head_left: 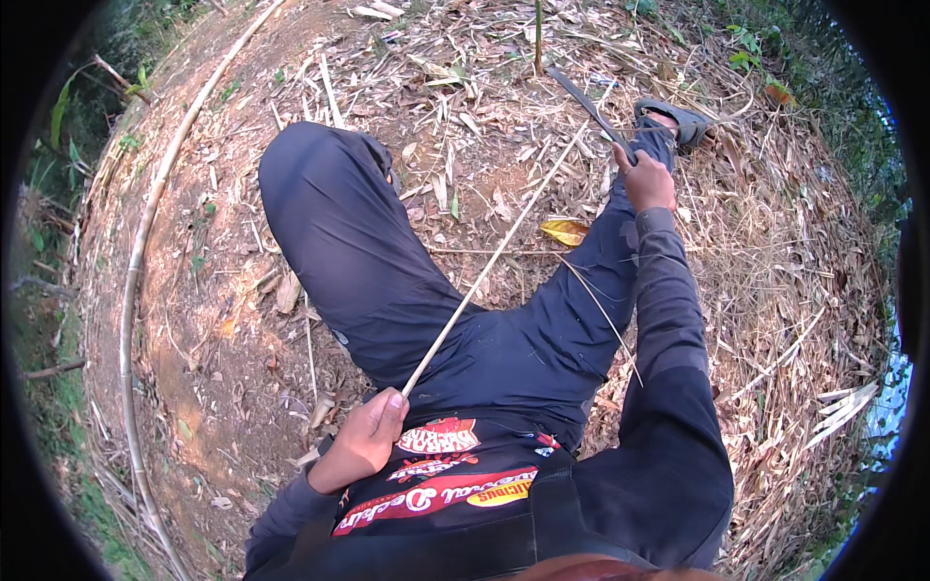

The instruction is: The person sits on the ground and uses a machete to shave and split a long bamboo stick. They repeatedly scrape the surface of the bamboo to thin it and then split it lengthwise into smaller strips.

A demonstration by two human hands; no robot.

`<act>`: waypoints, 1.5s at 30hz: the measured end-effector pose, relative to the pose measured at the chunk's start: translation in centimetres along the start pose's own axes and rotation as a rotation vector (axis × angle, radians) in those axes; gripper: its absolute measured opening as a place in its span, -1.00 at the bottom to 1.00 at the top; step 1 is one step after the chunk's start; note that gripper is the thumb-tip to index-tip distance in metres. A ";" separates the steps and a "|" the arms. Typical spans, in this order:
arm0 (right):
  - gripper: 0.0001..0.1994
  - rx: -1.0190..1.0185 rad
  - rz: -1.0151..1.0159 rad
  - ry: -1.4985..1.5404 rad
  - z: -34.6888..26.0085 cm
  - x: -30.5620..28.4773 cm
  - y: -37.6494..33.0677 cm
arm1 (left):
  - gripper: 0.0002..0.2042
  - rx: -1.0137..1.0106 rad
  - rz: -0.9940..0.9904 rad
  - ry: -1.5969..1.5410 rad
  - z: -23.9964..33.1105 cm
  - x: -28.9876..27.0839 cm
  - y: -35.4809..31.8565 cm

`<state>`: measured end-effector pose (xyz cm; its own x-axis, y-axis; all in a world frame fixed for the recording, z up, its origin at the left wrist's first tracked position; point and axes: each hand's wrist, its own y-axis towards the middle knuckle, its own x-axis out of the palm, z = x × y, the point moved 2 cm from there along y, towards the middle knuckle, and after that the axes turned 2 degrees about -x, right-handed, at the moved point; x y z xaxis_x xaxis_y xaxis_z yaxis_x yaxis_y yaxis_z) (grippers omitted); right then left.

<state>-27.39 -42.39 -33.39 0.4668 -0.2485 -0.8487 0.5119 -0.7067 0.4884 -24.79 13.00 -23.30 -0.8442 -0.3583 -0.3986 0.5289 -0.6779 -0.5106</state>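
Observation:
A long, thin, pale strip, which looks like split bamboo [499, 250], runs from my lap up and away to the right. My left hand [360, 443] is closed on its near end, close to my belly. Out by my right shin, my right hand [647, 184] is closed round the handle of a long-bladed knife [586, 107]. The blade points away and to the left. The strip's far end reaches near the blade; whether they touch I cannot tell. My right fist hides most of the handle.
A long bamboo pole [131, 281] lies along the left. A thin stem [539, 39] stands near the blade's tip. Another thin strip [605, 315] crosses my right leg, near a yellow leaf [565, 231]. Pale split pieces [845, 412] lie at the right among dry leaves.

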 end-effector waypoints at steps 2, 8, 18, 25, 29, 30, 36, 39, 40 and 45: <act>-0.26 0.017 0.013 0.014 0.3 -0.2 0.5 | -0.60 0.013 0.020 -0.013 -0.3 0.1 -0.6; -0.26 0.095 0.015 0.116 -2.4 -2.1 0.8 | -0.60 0.002 0.032 -0.053 -0.2 -0.9 -0.4; -0.54 -0.432 -0.006 0.356 -11.9 -5.8 -8.6 | -0.65 -0.063 -0.025 -0.486 0.3 0.7 3.9; -0.51 -0.272 -0.030 0.525 -13.3 -8.0 -16.8 | -0.67 -0.043 -0.137 -0.631 4.5 1.1 8.9; -0.56 -0.064 -0.015 0.677 -11.6 -9.3 -16.9 | -0.68 0.004 -0.298 -0.660 7.6 1.8 11.2; -0.58 -0.044 -0.032 0.718 -11.8 -10.0 -16.7 | -0.68 0.017 -0.336 -0.671 8.3 2.0 11.6; -0.58 -0.159 -0.037 0.950 -14.7 -12.5 -17.2 | -0.71 0.118 -0.280 -0.673 11.8 1.6 12.3; -0.53 -0.315 0.027 0.955 -16.1 -13.0 -17.1 | -0.65 0.098 -0.235 -0.662 12.0 1.5 12.1; -0.52 -0.329 0.028 0.965 -16.4 -13.2 -17.0 | -0.66 0.121 -0.212 -0.652 11.9 1.4 11.9; -0.46 -0.421 0.040 0.968 -16.9 -14.0 -15.7 | -0.73 0.166 -0.159 -0.613 12.2 1.0 11.2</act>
<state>-29.77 -16.58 -25.71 0.7700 0.4995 -0.3971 0.6058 -0.3768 0.7007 -20.82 -2.78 -20.12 -0.8336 -0.5133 0.2040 0.4142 -0.8253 -0.3839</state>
